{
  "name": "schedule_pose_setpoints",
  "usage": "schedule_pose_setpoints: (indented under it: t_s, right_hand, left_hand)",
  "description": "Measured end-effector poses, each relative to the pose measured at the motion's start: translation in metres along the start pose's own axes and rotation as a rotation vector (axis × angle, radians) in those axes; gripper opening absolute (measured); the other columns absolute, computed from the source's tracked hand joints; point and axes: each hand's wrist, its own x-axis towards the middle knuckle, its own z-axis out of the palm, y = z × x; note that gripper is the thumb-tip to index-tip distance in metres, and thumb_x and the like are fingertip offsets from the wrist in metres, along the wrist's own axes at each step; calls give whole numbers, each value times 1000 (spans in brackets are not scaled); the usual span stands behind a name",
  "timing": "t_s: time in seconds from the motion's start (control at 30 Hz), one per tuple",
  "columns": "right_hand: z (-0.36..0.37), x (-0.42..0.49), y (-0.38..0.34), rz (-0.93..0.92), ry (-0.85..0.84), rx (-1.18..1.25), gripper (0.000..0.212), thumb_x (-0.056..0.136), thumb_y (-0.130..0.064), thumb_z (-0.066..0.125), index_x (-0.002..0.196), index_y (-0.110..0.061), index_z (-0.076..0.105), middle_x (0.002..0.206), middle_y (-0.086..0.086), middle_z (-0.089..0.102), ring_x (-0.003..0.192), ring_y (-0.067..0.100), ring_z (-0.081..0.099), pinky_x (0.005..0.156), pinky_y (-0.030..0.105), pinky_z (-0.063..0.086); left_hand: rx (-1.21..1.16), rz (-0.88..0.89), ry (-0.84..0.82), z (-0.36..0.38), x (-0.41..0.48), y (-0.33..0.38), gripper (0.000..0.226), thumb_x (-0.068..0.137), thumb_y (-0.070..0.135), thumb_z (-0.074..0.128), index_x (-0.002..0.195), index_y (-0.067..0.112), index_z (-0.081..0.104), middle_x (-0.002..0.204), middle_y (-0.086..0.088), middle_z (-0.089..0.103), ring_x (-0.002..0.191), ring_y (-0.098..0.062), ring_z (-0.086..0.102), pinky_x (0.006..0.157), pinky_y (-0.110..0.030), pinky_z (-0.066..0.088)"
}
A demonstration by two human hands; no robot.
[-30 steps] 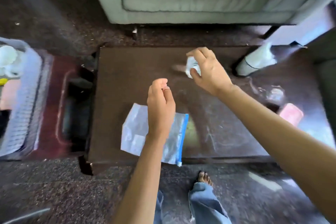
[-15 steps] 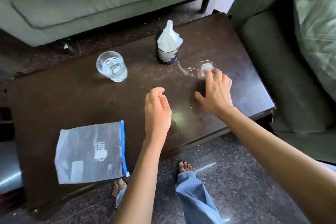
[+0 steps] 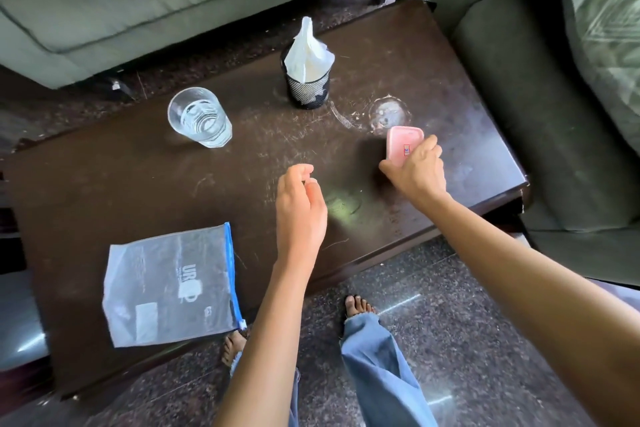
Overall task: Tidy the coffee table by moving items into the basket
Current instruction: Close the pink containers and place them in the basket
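Right grip [image 3: 415, 173] clamped on pink case [image 3: 401, 144], which sticks out just past the fingers, low over the worktop [image 3: 138, 184]. Left grip [image 3: 301, 204] beside it, loosely curled, empty. Step: pickup. Next: lift and carry to the basket, which is out of view.

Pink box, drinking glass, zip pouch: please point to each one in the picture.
pink box [image 3: 401, 143], head view, on the uncovered part of its lid
drinking glass [image 3: 200, 118], head view, inside its open mouth
zip pouch [image 3: 168, 284], head view, on the middle of its printed face
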Motion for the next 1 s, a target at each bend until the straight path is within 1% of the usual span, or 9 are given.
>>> schedule_pose_setpoints:
  t_s: [0.1,0.2,0.23,0.33,0.47,0.63,0.77,0.9,1.0]
  right_hand:
    - [-1,-19,-21,-142,-58,-73,75,68,-39,75,118,0,36,121,20,49,114,42,49,90,45,44]
    - [-3,-41,-52,-331,-116,-125,73,69,-39,75,119,0,40,119,19,50,113,38,49,90,44,43]
    - [-3,-50,-66,-393,-135,-130,71,70,-38,75,119,0,42,119,18,50,112,37,49,89,43,43]
    - [-4,-75,-114,-562,-173,-140,66,69,-33,75,119,-3,44,115,14,51,107,34,51,85,38,41]
    - [3,-107,-189,-805,-237,-180,73,66,-24,77,130,-7,47,113,16,52,102,36,53,83,37,45]
    - [27,-154,-287,-980,-303,-132,79,61,-11,79,135,-11,50,124,14,47,105,31,56,93,31,47]
    - [56,-199,-361,-1169,-347,-205,76,63,-5,76,135,-12,51,126,15,45,106,29,55,91,20,39]
    - [89,-249,-432,-1409,-389,-298,78,63,-3,75,137,-13,51,124,18,49,105,32,55,88,21,39]
    - [114,-292,-480,-1602,-468,-355,77,63,-3,73,136,-15,52,122,9,49,102,25,54,86,23,41]
  left_hand:
    - [-23,-26,40,-18,3,-9,26,94,4,40,114,7,58,114,-6,59,100,-14,51,80,-4,25]
    - [-33,-26,95,-40,8,-21,26,93,3,41,112,6,58,112,-8,60,97,-12,51,77,4,25]
    - [-34,-30,118,-50,11,-26,26,93,2,41,112,5,59,112,-8,61,98,-14,52,79,3,25]
    - [-53,-43,193,-85,18,-43,26,92,1,42,112,4,59,111,-10,62,104,-22,56,84,-8,29]
    - [-90,-81,286,-143,24,-73,27,95,5,40,114,8,59,113,-6,61,105,-19,55,87,-19,37]
    - [-133,-187,415,-224,25,-123,29,95,4,39,116,10,58,113,-1,59,102,-12,54,77,-3,33]
    - [-134,-233,526,-285,22,-172,28,95,3,41,115,10,59,111,-1,60,104,-19,58,81,-8,32]
    - [-166,-304,620,-335,14,-212,28,97,6,40,118,10,58,116,-4,62,105,-15,58,83,-10,35]
    - [-179,-320,671,-363,8,-238,28,97,6,40,117,9,59,116,-3,62,106,-15,58,86,-15,40]
